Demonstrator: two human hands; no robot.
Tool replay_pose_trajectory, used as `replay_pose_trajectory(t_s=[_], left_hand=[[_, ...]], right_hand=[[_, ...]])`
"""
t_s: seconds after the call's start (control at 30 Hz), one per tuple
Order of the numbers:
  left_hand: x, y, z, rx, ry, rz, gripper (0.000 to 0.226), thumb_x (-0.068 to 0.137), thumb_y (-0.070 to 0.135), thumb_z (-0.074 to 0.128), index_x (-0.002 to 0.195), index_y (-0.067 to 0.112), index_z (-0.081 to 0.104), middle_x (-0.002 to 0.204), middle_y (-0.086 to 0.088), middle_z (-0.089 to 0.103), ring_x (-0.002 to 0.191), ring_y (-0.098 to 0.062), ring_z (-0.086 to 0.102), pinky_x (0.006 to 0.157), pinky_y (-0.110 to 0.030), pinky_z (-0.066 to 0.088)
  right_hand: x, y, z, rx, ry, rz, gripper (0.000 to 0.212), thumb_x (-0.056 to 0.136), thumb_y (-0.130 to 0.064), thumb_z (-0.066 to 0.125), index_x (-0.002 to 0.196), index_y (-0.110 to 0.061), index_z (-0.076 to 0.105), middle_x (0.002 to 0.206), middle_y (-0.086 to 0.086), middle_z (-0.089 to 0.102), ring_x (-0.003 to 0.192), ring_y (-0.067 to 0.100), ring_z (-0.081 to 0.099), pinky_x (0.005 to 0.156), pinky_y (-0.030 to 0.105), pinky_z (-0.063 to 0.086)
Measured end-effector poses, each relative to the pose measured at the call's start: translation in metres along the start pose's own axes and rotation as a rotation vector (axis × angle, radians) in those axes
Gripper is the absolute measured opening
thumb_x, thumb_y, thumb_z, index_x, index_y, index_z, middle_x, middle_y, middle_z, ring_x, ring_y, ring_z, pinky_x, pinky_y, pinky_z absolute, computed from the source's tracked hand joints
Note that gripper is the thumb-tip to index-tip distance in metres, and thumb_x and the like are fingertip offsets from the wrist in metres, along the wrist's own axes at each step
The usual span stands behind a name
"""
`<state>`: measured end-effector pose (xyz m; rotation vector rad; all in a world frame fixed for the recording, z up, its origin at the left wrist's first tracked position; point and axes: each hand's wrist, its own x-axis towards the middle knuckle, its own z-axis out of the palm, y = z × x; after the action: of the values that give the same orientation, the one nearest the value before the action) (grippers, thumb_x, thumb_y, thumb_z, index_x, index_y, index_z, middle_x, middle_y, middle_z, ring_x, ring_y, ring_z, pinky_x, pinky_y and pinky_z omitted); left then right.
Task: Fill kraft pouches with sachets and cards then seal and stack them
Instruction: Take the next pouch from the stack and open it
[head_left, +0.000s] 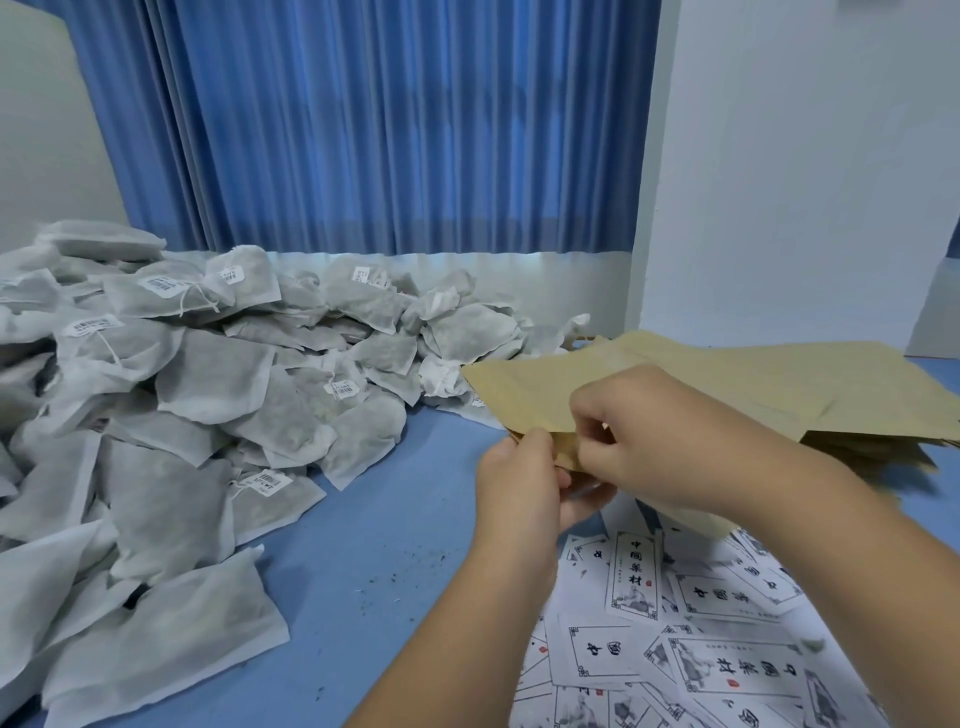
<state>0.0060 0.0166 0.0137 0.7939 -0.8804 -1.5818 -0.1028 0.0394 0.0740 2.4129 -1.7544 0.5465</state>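
Pinched at its near edge between left hand (519, 480) and right hand (641, 431), one kraft pouch (522, 395) is held above the blue table (384, 545), just beside the pouch stack (841, 384). Sachets (208, 395) are heaped at left; printed cards (701, 629) lie scattered beneath the forearms.

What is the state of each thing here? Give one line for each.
pouch: held at its near edge by both hands; whether it is open cannot be told.
left hand: pinches the pouch.
right hand: pinches the pouch.
pouch stack: lying flat, untouched.
sachets: heaped loose.
cards: scattered, overlapping.
curtain: drawn shut.
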Motion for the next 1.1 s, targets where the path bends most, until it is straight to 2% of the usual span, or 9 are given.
replay_pose_trajectory(t_s=[0.13, 0.27, 0.43, 0.57, 0.67, 0.73, 0.87, 0.97, 1.1], left_hand=[[0.002, 0.005, -0.008, 0.218, -0.093, -0.049, 0.021, 0.089, 0.010, 0.047, 0.093, -0.001, 0.064, 0.081, -0.018, 0.073, 0.072, -0.027, 0.073, 0.055, -0.031, 0.058], [0.003, 0.007, -0.013, 0.241, -0.171, -0.151, 0.017, 0.088, 0.001, 0.052, 0.097, -0.003, 0.067, 0.087, -0.018, 0.074, 0.074, -0.030, 0.073, 0.060, -0.029, 0.059], [0.004, 0.004, -0.009, 0.046, -0.127, -0.105, 0.015, 0.084, -0.015, 0.046, 0.091, -0.016, 0.060, 0.074, -0.022, 0.071, 0.068, -0.027, 0.073, 0.057, -0.028, 0.058], [0.006, 0.002, -0.010, -0.043, -0.142, -0.096, 0.020, 0.084, -0.018, 0.040, 0.095, -0.015, 0.057, 0.079, -0.023, 0.071, 0.074, -0.029, 0.073, 0.062, -0.032, 0.059], [0.006, 0.002, -0.009, -0.087, -0.152, -0.115, 0.024, 0.085, -0.017, 0.039, 0.097, -0.014, 0.060, 0.086, -0.024, 0.072, 0.077, -0.031, 0.073, 0.060, -0.031, 0.059], [0.006, 0.000, -0.007, -0.068, -0.140, -0.117, 0.023, 0.086, -0.012, 0.041, 0.095, -0.010, 0.062, 0.082, -0.020, 0.072, 0.074, -0.030, 0.073, 0.059, -0.031, 0.058], [0.003, -0.002, -0.003, 0.037, -0.039, -0.121, 0.022, 0.087, 0.003, 0.041, 0.082, 0.001, 0.063, 0.061, -0.012, 0.065, 0.059, -0.029, 0.068, 0.053, -0.033, 0.056], [0.004, 0.001, -0.009, 0.188, -0.022, -0.094, 0.022, 0.090, 0.009, 0.044, 0.087, 0.004, 0.065, 0.065, -0.012, 0.069, 0.059, -0.028, 0.070, 0.052, -0.032, 0.056], [0.003, 0.003, -0.010, 0.292, -0.081, -0.103, 0.018, 0.092, 0.009, 0.048, 0.087, 0.011, 0.065, 0.062, -0.003, 0.069, 0.050, -0.017, 0.066, 0.047, -0.024, 0.052]], right_hand=[[0.000, -0.002, -0.003, -0.026, 0.017, -0.012, 0.028, 0.081, -0.019, 0.056, 0.057, -0.023, 0.041, 0.061, -0.005, 0.051, 0.064, 0.018, 0.052, 0.058, 0.034, 0.043], [-0.002, 0.001, -0.005, -0.028, -0.037, 0.001, 0.024, 0.079, -0.017, 0.059, 0.057, -0.020, 0.049, 0.062, -0.002, 0.055, 0.065, 0.020, 0.055, 0.059, 0.036, 0.046], [-0.002, 0.004, 0.000, 0.005, -0.029, 0.011, 0.023, 0.080, -0.018, 0.061, 0.058, -0.019, 0.051, 0.064, -0.001, 0.057, 0.062, 0.016, 0.052, 0.054, 0.032, 0.042], [0.000, 0.013, 0.001, 0.087, 0.000, 0.063, 0.017, 0.079, -0.020, 0.064, 0.063, -0.018, 0.059, 0.069, -0.004, 0.062, 0.065, 0.012, 0.056, 0.058, 0.029, 0.045], [0.002, 0.022, -0.003, 0.216, 0.036, 0.145, 0.016, 0.077, -0.015, 0.067, 0.063, -0.015, 0.060, 0.065, -0.002, 0.062, 0.049, 0.003, 0.051, 0.045, 0.018, 0.039], [0.002, 0.022, -0.007, 0.239, 0.061, 0.156, 0.016, 0.076, -0.016, 0.068, 0.062, -0.015, 0.060, 0.065, -0.002, 0.062, 0.047, 0.000, 0.050, 0.043, 0.015, 0.036], [-0.001, 0.001, -0.005, 0.056, 0.043, 0.002, 0.017, 0.078, -0.022, 0.061, 0.062, -0.018, 0.055, 0.065, -0.006, 0.058, 0.063, 0.010, 0.052, 0.057, 0.026, 0.045], [-0.001, -0.012, -0.003, -0.038, 0.030, -0.086, 0.014, 0.079, -0.019, 0.055, 0.067, -0.013, 0.056, 0.071, 0.002, 0.059, 0.072, 0.021, 0.055, 0.065, 0.039, 0.049], [-0.003, -0.015, -0.012, -0.150, 0.143, -0.087, 0.008, 0.080, -0.020, 0.053, 0.074, -0.016, 0.057, 0.078, -0.002, 0.059, 0.076, 0.023, 0.057, 0.066, 0.037, 0.049]])
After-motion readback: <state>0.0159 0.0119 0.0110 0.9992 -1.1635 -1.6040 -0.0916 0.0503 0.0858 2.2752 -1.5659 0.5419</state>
